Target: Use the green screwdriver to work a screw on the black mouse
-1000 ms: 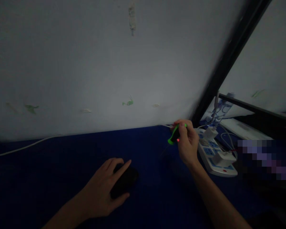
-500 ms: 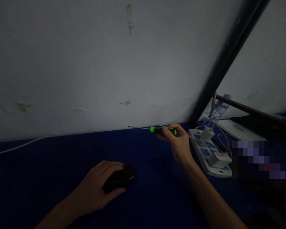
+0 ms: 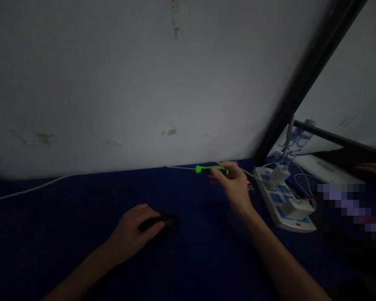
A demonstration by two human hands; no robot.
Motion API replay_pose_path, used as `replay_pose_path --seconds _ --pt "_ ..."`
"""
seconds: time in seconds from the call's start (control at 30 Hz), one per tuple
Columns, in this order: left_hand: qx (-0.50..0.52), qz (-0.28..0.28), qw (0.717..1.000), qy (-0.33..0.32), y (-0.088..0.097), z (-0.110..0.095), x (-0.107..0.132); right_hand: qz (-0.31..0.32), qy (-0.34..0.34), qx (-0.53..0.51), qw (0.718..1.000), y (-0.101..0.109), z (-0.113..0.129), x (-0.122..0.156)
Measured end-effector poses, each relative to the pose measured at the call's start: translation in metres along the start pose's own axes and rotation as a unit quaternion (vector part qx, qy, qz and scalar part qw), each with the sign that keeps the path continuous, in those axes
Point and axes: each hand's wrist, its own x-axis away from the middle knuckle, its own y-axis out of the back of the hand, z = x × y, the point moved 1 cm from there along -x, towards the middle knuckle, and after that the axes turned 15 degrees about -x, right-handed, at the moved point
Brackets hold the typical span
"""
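Observation:
My right hand (image 3: 235,188) is closed around a screwdriver (image 3: 210,169) with a green and black handle. Its thin metal shaft points left, level, close to the foot of the white wall. My left hand (image 3: 134,232) rests on the dark blue surface (image 3: 65,234) with its fingers curled over a small black object (image 3: 163,222), which looks like a computer mouse; I cannot tell for sure in the dim light.
A white power strip (image 3: 282,200) with blue sockets and plugged-in white chargers lies to the right of my right hand. A black metal post (image 3: 303,79) rises diagonally at right. A white cable (image 3: 31,189) runs along the wall's foot at left.
The screwdriver came out of a bunched grip by the power strip and now lies level, pointing left. My left hand closed down over the black object.

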Motion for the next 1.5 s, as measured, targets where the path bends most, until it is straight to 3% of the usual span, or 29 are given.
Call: replay_pose_path --seconds 0.13,0.23,0.33,0.47,0.57,0.73,1.1,1.27,1.37,1.5 --pt "0.031 -0.004 0.999 0.041 -0.005 0.001 0.0 0.069 -0.002 0.081 0.994 -0.001 -0.028 0.008" --pt "0.032 -0.024 0.992 0.12 -0.008 0.004 -0.001 0.099 -0.011 0.192 0.976 -0.001 -0.043 0.015" --pt "0.024 0.008 0.988 0.155 -0.008 0.006 -0.004 0.132 -0.012 0.276 0.952 -0.003 -0.049 0.022" --pt "0.006 0.073 0.992 0.107 -0.003 0.006 -0.002 0.155 0.01 0.329 0.931 -0.007 -0.052 0.028" --pt "-0.013 0.09 0.993 0.081 -0.002 0.004 0.003 0.171 0.027 0.365 0.914 -0.006 -0.056 0.029" --pt "-0.026 0.071 0.996 0.044 -0.01 -0.004 0.003 0.199 0.05 0.412 0.888 -0.005 -0.059 0.028" --pt "-0.071 0.086 0.993 0.03 -0.023 -0.013 -0.002 0.231 0.057 0.431 0.87 -0.009 -0.062 0.029" --pt "-0.091 0.064 0.994 0.015 -0.033 -0.023 -0.012 0.231 0.059 0.438 0.867 -0.012 -0.062 0.029" --pt "-0.053 0.051 0.997 0.014 -0.02 -0.036 -0.02 0.223 0.058 0.443 0.867 -0.012 -0.062 0.029" --pt "0.108 0.085 0.99 0.025 0.021 -0.05 -0.008 0.217 0.051 0.444 0.868 -0.011 -0.064 0.03"
